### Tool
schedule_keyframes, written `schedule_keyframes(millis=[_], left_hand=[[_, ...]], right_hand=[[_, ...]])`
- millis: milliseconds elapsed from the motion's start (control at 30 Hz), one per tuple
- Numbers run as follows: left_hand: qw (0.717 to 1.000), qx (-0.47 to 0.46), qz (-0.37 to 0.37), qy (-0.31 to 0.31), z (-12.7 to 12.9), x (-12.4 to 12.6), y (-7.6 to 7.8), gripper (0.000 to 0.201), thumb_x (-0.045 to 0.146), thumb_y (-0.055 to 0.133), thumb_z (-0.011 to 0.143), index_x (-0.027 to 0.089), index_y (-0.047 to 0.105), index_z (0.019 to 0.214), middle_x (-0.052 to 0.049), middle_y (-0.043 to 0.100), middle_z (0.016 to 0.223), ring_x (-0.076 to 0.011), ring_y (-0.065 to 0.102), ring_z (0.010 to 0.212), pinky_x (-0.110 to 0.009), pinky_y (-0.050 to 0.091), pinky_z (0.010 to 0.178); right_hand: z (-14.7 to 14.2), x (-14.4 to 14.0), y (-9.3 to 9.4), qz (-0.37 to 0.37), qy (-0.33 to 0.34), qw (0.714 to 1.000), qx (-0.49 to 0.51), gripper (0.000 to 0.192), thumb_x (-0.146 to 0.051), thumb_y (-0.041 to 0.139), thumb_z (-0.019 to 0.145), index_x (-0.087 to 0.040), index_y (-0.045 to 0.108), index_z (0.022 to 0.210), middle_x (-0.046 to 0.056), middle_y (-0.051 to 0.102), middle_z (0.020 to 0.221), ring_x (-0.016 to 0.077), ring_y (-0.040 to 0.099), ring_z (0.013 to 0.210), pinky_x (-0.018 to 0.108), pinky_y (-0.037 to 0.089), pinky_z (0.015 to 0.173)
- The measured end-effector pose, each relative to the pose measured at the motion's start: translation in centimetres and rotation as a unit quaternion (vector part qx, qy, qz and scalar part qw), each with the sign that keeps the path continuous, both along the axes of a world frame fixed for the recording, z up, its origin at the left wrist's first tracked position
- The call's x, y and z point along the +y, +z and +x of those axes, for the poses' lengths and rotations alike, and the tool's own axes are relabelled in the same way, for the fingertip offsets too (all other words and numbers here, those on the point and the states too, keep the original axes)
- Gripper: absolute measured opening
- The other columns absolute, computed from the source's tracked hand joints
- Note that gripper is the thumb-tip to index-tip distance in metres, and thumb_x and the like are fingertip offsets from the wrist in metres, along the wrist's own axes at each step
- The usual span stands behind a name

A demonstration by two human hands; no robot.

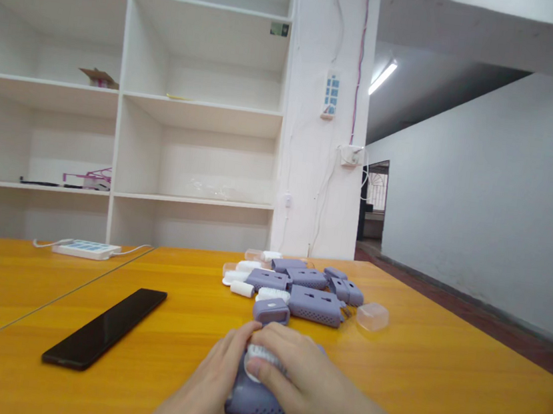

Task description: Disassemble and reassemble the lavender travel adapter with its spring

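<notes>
A purple plastic case (252,402) with small holes along its side lies on the table in front of me. My left hand (209,383) is closed around its left side, the thumb along the near edge. My right hand (313,383) is closed over a white bristled brush head (263,355), with the thumb on it. The brush head lies against the top of the case; I cannot tell whether the two are joined. Just beyond my fingers sits a small purple cap-like piece (271,310). My hands hide much of the case.
Behind the hands lie several purple perforated cases (315,306), white brush parts (242,289) and a clear cap (372,317). A black phone-like slab (105,327) rests at left on the wooden table (436,388). Farther back are a white power strip (86,249) and white shelves (203,105).
</notes>
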State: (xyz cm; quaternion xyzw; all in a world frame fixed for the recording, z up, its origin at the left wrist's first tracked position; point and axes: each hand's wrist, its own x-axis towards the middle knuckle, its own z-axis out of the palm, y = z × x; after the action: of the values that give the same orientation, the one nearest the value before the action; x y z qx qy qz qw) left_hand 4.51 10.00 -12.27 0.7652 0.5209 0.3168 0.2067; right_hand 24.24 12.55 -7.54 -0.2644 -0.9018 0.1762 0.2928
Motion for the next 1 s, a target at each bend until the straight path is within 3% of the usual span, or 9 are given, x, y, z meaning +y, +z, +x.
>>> schedule_keyframes(millis=[233, 367, 633, 733, 867, 933, 1000], left_hand=[[1.000, 0.006, 0.015, 0.001, -0.3, 0.8, -0.6, 0.109, 0.021, 0.082, 0.062, 0.021, 0.029, 0.157, -0.013, 0.039, 0.162, -0.0329, 0.038, 0.147, -0.047, 0.031, 0.122], [1.000, -0.001, 0.024, -0.004, -0.3, 0.7, -0.5, 0.105, 0.019, 0.080, 0.063, 0.019, 0.031, 0.156, -0.012, 0.041, 0.161, -0.0308, 0.039, 0.147, -0.044, 0.029, 0.124], [0.998, 0.031, 0.048, 0.017, 0.1, 1.3, -0.9, 0.100, 0.021, 0.081, 0.063, 0.019, 0.038, 0.153, -0.014, 0.047, 0.156, -0.0335, 0.043, 0.144, -0.045, 0.033, 0.122], [0.998, 0.053, 0.029, 0.018, -0.3, 1.3, -0.3, 0.096, 0.022, 0.081, 0.062, 0.020, 0.043, 0.150, -0.014, 0.048, 0.156, -0.0351, 0.044, 0.144, -0.046, 0.033, 0.121], [0.999, 0.012, -0.039, -0.018, -1.9, 0.6, 1.5, 0.084, 0.020, 0.075, 0.069, 0.028, 0.047, 0.147, -0.004, 0.055, 0.152, -0.0292, 0.051, 0.139, -0.040, 0.040, 0.118], [0.999, 0.013, -0.045, 0.004, -3.3, 0.3, 1.9, 0.077, 0.022, 0.073, 0.073, 0.029, 0.048, 0.146, -0.002, 0.055, 0.153, -0.0283, 0.049, 0.142, -0.040, 0.036, 0.121], [0.997, 0.034, -0.008, 0.062, -4.7, 0.2, 1.5, 0.074, 0.028, 0.068, 0.079, 0.024, 0.044, 0.150, -0.005, 0.045, 0.160, -0.0284, 0.039, 0.149, -0.041, 0.026, 0.126]], right_hand=[[0.7, 0.3, 0.7, -0.082, -0.002, 0.997, 0.009, 0.033, -0.032, 0.073, 0.088, -0.024, 0.071, 0.120, 0.003, 0.072, 0.119, 0.0246, 0.064, 0.108, 0.033, 0.046, 0.093], [0.4, 0.1, 0.3, -0.086, -0.034, 0.995, 0.032, 0.030, -0.027, 0.071, 0.087, -0.023, 0.072, 0.116, 0.003, 0.074, 0.115, 0.0250, 0.065, 0.104, 0.034, 0.046, 0.091], [-0.2, 0.4, 0.0, -0.075, -0.012, 0.995, 0.063, 0.019, -0.023, 0.075, 0.083, -0.022, 0.075, 0.102, 0.000, 0.075, 0.102, 0.0209, 0.066, 0.096, 0.028, 0.046, 0.084], [0.1, 0.5, 0.0, -0.083, -0.036, 0.991, 0.103, 0.035, -0.030, 0.083, 0.077, -0.026, 0.074, 0.110, 0.000, 0.073, 0.111, 0.0224, 0.065, 0.105, 0.030, 0.047, 0.093], [2.1, -0.1, 0.4, -0.126, -0.075, 0.986, 0.082, 0.073, -0.039, 0.089, 0.067, -0.029, 0.063, 0.134, 0.003, 0.064, 0.136, 0.0276, 0.059, 0.123, 0.035, 0.047, 0.105], [3.9, -0.7, 0.4, -0.110, -0.116, 0.987, 0.030, 0.091, -0.037, 0.091, 0.062, -0.029, 0.055, 0.145, 0.007, 0.055, 0.150, 0.0330, 0.049, 0.137, 0.042, 0.037, 0.117], [5.8, -1.0, -0.1, -0.137, -0.148, 0.979, -0.005, 0.089, -0.036, 0.089, 0.065, -0.027, 0.054, 0.147, 0.009, 0.053, 0.153, 0.0352, 0.046, 0.141, 0.047, 0.032, 0.121]])
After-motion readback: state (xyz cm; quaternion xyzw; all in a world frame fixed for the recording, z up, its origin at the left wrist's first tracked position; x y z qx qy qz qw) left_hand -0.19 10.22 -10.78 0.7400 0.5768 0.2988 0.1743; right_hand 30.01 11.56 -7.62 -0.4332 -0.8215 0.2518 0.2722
